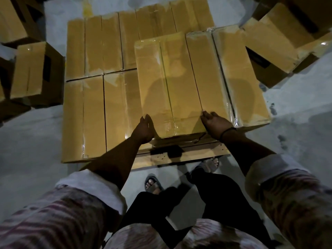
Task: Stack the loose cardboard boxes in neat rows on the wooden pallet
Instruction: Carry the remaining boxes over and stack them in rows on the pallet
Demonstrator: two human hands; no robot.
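Observation:
A taped brown cardboard box [167, 83] lies on the second layer of the stack, its near end over the wooden pallet [179, 155]. My left hand [144, 129] presses its near left corner with straight fingers. My right hand [214, 124] rests on its near right corner, fingers relaxed. Another second-layer box [239, 76] sits tight against its right side. A lower layer of boxes [93, 105] fills the pallet's left and far parts.
Loose boxes lie on the grey floor: one at the left [34, 71], one at the top left corner [12, 18], several at the upper right [273, 44]. My sandalled feet [152, 182] stand just before the pallet's near edge.

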